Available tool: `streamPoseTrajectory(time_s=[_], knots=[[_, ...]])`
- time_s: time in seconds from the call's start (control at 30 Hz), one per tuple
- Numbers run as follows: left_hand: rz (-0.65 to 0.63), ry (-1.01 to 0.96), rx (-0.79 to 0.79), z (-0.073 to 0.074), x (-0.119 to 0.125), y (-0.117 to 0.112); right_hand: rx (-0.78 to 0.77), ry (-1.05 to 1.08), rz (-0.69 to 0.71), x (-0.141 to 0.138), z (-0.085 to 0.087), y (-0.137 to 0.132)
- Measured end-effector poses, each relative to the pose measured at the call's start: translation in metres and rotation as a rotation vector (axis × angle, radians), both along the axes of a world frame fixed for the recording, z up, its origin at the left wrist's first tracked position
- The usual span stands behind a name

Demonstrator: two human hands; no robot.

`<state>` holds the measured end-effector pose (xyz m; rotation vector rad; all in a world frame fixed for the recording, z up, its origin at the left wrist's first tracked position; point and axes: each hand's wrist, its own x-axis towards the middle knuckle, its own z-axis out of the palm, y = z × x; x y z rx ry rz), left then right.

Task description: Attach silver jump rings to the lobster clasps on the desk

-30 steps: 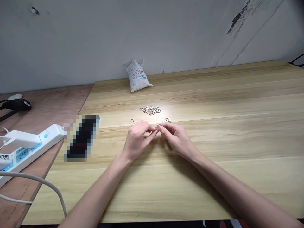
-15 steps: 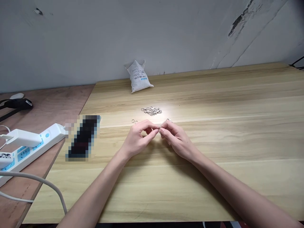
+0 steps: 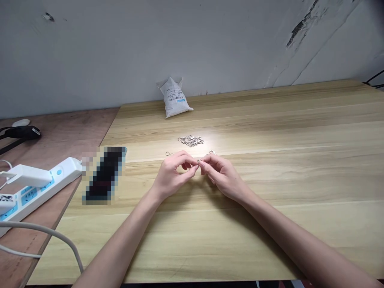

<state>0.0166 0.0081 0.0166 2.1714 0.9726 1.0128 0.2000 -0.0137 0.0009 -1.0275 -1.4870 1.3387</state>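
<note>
One white bag [image 3: 175,99] — contents hidden

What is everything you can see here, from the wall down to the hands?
pale wooden table: one, light tan, centre and right
reddish-brown plywood table: one, far left
cracked plaster wall: one, grey, behind
barcoded plastic pouch: one, white, back of pale table
tangled silver metal pile: one, mid-table
small metal rings: two, silver, beyond left hand
small metal clasp: one, silver, beyond right hand
pixelated object: one, dark, too blurred to tell, pale table's left
power strip: one, white and blue, plywood table
rubbery cable: one, off-white, lower left
left hand, right hand: two, bare, fingertips meeting on a tiny silver ring
</note>
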Motion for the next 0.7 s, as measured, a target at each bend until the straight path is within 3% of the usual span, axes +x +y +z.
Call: streamPoseTrajectory(time_s=[0.1, 0.2, 0.47, 0.7], knots=[[0.029, 0.021, 0.173, -0.0004, 0.0007, -0.0007, -0.04, 0.06, 0.023, 0.001, 0.0003, 0.0017], [0.022, 0.012, 0.24, -0.0005, 0.0021, -0.0018, -0.1, 0.126, 0.032, 0.0018, 0.0032, 0.0022], [0.033, -0.05, 0.064, -0.0007, 0.0052, -0.0037, -0.116, 0.137, 0.002, 0.0053, 0.0032, 0.0047], [0.026, -0.065, -0.02, -0.0018, 0.004, -0.0039, -0.042, 0.082, 0.058, 0.0069, 0.0016, 0.0054]])
